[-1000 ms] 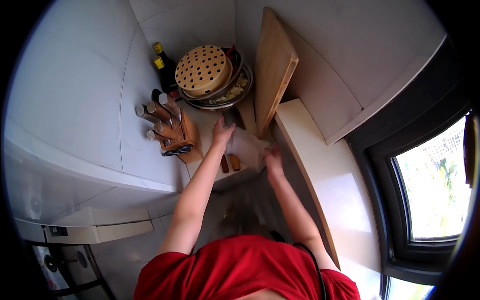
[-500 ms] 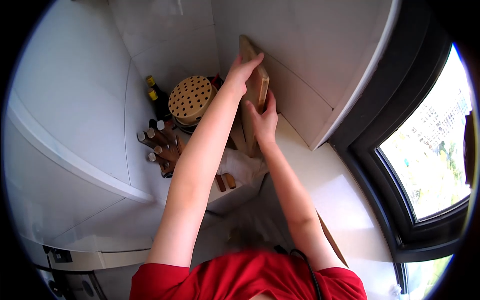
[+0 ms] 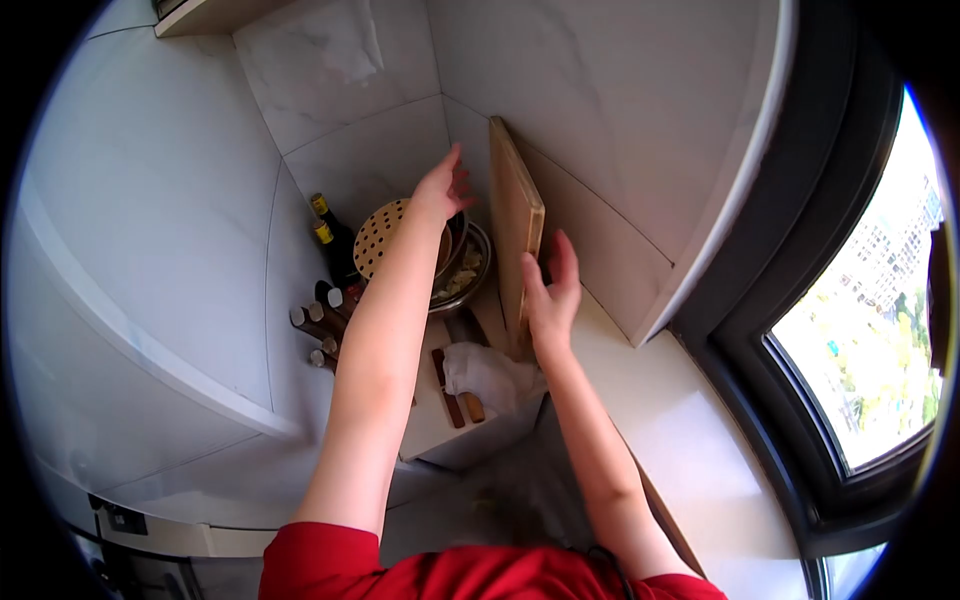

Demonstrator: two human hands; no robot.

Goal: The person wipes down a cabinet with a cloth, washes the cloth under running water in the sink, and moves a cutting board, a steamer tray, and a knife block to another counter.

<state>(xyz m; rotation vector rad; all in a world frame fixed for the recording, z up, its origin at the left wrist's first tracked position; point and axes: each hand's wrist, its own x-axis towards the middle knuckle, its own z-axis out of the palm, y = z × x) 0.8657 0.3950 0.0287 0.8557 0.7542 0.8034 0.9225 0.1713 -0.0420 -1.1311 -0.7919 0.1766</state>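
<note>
A wooden board stands upright against the right wall. My right hand is at its near edge, thumb and fingers apart; whether it touches the board is unclear. Above the stacked bowls my left hand reaches out with its fingers spread, holding nothing. Beneath my left forearm a beige steamer with round holes is partly hidden. It sits on a metal bowl with pale pieces of food. A crumpled whitish cloth or bag lies on the counter over wooden handles.
Two dark bottles with yellow caps stand in the back left corner. Knife handles show left of my left forearm. A pale ledge runs along the right side, below a black-framed window.
Both hands have left the whitish cloth or bag and gone up to the board. Since then my left hand has moved left, away from the board, and the view has shifted.
</note>
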